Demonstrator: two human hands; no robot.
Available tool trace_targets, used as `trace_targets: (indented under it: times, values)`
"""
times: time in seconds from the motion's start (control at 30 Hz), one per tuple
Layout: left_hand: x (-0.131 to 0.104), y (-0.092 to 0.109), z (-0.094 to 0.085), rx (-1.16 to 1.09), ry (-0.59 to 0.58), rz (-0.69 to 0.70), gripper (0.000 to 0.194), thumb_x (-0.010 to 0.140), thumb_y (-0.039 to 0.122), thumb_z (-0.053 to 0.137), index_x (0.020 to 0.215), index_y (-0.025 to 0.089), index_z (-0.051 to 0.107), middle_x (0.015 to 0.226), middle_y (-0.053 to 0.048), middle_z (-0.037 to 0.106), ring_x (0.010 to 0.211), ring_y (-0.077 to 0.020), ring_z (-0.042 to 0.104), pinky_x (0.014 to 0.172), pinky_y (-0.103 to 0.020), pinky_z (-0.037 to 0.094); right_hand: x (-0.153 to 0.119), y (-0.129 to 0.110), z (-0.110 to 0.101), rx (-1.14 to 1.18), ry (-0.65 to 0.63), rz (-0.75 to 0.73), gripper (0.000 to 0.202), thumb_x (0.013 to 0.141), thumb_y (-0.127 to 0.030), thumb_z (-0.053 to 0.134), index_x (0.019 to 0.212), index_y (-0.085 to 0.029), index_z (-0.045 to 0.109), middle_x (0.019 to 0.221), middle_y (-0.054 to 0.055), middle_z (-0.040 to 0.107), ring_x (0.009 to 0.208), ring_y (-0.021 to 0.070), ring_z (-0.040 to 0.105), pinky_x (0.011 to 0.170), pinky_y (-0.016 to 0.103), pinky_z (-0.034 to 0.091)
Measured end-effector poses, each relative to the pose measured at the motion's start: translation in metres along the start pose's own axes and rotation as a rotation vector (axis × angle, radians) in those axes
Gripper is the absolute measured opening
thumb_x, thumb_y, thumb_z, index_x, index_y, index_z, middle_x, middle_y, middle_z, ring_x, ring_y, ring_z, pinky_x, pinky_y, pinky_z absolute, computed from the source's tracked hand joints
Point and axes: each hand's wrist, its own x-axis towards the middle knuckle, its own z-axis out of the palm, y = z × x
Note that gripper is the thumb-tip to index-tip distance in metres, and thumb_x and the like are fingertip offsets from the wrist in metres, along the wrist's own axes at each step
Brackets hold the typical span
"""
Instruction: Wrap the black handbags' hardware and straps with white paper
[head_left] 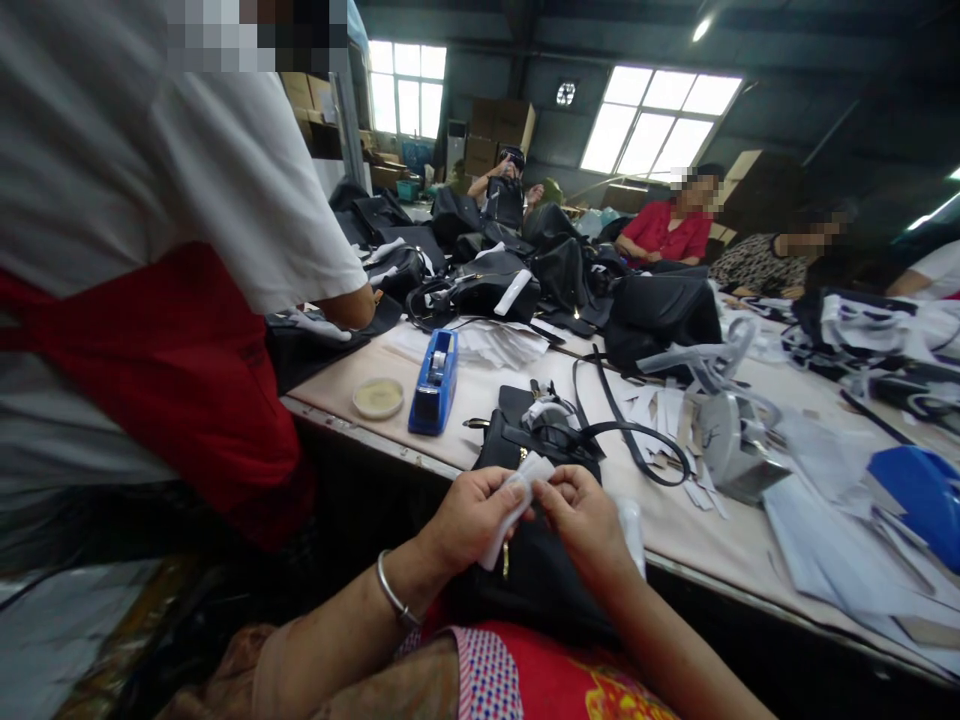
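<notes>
White paper strip (504, 530) is held between both hands, above black handbag (551, 580) at the tabletop's near edge. Long axis slants from near left to far right. Left hand (472, 520): grip closed, strip pinched under the thumb around mid-length. Right hand (592, 530): grip closed to a fingertip pinch, strip's right edge caught near the far end. Near end of strip is hung free, nearer the left hand. Contact of strip with bag can't be told.

Bag is run lengthwise away from the body, its far part laid on the tabletop (690, 535). Black strap (660, 435) is looped off to the right, handle partly wrapped in white.

Beyond, left: blue tape dispenser (433, 390) with a roll seated in it; just beside it, round dish (378, 398), pale yellow contents, type unclear. Right: loose paper strips (664, 425) scattered beside grey metal dispenser (739, 450), contents not readable.

Farther: fanned white sheets (499, 345), then piled black bags (555, 260). Green basket (408, 189) and cardboard boxes (499, 125) sit at the back, contents hidden.
</notes>
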Motion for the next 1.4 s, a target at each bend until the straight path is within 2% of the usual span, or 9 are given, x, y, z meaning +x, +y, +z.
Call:
trace_targets:
  times: [0.13, 0.27, 0.4, 0.57, 0.73, 0.87, 1.03, 1.23, 1.4]
  values:
    - [-0.001, 0.001, -0.002, -0.152, -0.018, -0.01, 0.052, 0.085, 0.052, 0.064, 0.116, 0.01, 0.057, 0.073, -0.003, 0.066, 0.046, -0.0063, 0.048, 0.043, -0.017, 0.036, 0.006, -0.001, -0.002, 0.101, -0.178, -0.042, 0.038, 0.083, -0.053, 0.066, 0.071, -0.018, 0.059, 0.06, -0.003, 0.054, 0.055, 0.0119, 0.044, 0.052, 0.025, 0.032]
    - [-0.001, 0.001, -0.004, -0.225, -0.052, 0.022, 0.079, 0.087, 0.049, 0.064, 0.145, 0.011, 0.027, 0.075, -0.003, 0.066, 0.045, -0.0072, 0.05, 0.043, -0.018, 0.037, 0.009, 0.004, -0.004, 0.272, -0.284, -0.05, 0.034, 0.086, -0.049, 0.065, 0.073, -0.019, 0.06, 0.063, -0.002, 0.054, 0.057, 0.012, 0.043, 0.056, 0.026, 0.035]
    - [-0.001, -0.001, -0.003, -0.078, -0.079, 0.044, 0.085, 0.09, 0.046, 0.06, 0.154, 0.013, 0.013, 0.076, -0.002, 0.065, 0.049, -0.0093, 0.052, 0.046, -0.02, 0.041, 0.007, 0.002, -0.008, 0.267, -0.367, -0.007, 0.037, 0.086, -0.054, 0.063, 0.078, -0.018, 0.065, 0.063, -0.001, 0.056, 0.057, 0.0129, 0.045, 0.056, 0.027, 0.036]
    - [-0.008, 0.017, -0.016, 0.292, -0.151, 0.114, 0.066, 0.096, 0.043, 0.051, 0.151, 0.012, 0.032, 0.08, -0.003, 0.064, 0.065, -0.013, 0.057, 0.057, -0.022, 0.044, 0.007, -0.011, -0.013, 0.172, -0.29, -0.052, 0.031, 0.079, -0.047, 0.073, 0.078, -0.016, 0.07, 0.068, 0.001, 0.062, 0.065, 0.0156, 0.053, 0.062, 0.028, 0.042]
    - [-0.021, 0.047, -0.033, 0.498, -0.323, -0.028, 0.033, 0.094, 0.033, 0.047, 0.101, 0.012, 0.072, 0.083, -0.003, 0.067, 0.071, -0.0134, 0.055, 0.061, -0.021, 0.042, 0.011, -0.019, -0.015, 0.149, -0.181, -0.114, 0.032, 0.08, -0.046, 0.072, 0.07, -0.016, 0.064, 0.059, -0.004, 0.046, 0.056, 0.0108, 0.039, 0.052, 0.024, 0.031]
    - [-0.027, 0.041, -0.028, 0.609, -0.128, -0.1, 0.02, 0.085, 0.025, 0.053, 0.08, 0.013, 0.069, 0.068, 0.002, 0.059, 0.062, -0.011, 0.049, 0.053, -0.02, 0.035, 0.012, -0.02, -0.014, 0.23, -0.226, -0.092, 0.034, 0.081, -0.048, 0.071, 0.073, -0.016, 0.065, 0.057, -0.004, 0.046, 0.054, 0.0104, 0.039, 0.05, 0.024, 0.031]
    - [-0.029, 0.021, -0.017, 0.592, -0.023, -0.039, 0.022, 0.087, 0.026, 0.051, 0.08, 0.015, 0.069, 0.07, 0.001, 0.06, 0.064, -0.0117, 0.05, 0.055, -0.021, 0.036, 0.0, -0.012, -0.011, 0.234, -0.514, -0.006, 0.031, 0.075, -0.042, 0.078, 0.092, -0.017, 0.073, 0.075, 0.003, 0.069, 0.068, 0.017, 0.061, 0.067, 0.029, 0.049]
    - [-0.033, 0.027, -0.011, 0.594, -0.036, 0.038, 0.027, 0.093, 0.029, 0.046, 0.087, 0.014, 0.068, 0.077, -0.002, 0.067, 0.07, -0.0139, 0.057, 0.061, -0.022, 0.042, -0.014, -0.006, 0.009, 0.056, -0.212, -0.066, 0.022, 0.077, -0.037, 0.072, 0.082, -0.016, 0.071, 0.077, 0.006, 0.073, 0.071, 0.0214, 0.066, 0.068, 0.032, 0.052]
    - [-0.044, 0.037, -0.014, 0.605, -0.092, 0.063, 0.02, 0.088, 0.025, 0.056, 0.099, 0.016, 0.07, 0.089, -0.002, 0.071, 0.08, -0.016, 0.063, 0.069, -0.023, 0.045, -0.015, -0.007, 0.018, -0.04, -0.11, -0.095, 0.022, 0.078, -0.038, 0.069, 0.08, -0.016, 0.069, 0.075, 0.006, 0.072, 0.069, 0.0223, 0.066, 0.065, 0.032, 0.051]
